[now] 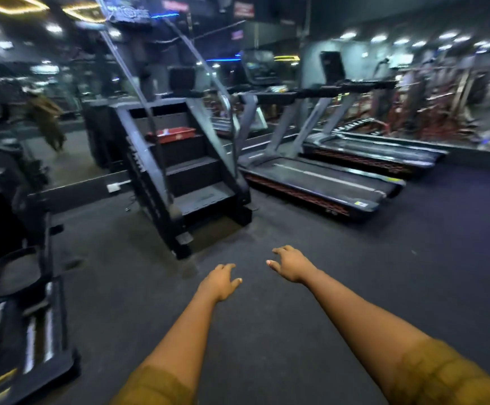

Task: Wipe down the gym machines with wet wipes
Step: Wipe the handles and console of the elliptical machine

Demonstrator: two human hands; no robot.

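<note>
Well beyond left hand (220, 283), stair climber (192, 173).

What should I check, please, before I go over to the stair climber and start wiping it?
1. Left hand free: ok, open and holding nothing.
2. Right hand free: ok, open and holding nothing.
3. Wet wipe in hand: not ok, neither hand holds one.
4. Supplies located: cannot tell. A red tray sits on an upper step of the stair climber, but its contents are too blurred to name.
5. Stair climber within reach: not ok, it stands ahead, beyond both hands.
6. Nearest treadmill, right of the stair climber, with its belt stopped: cannot tell from one blurred frame.
</note>
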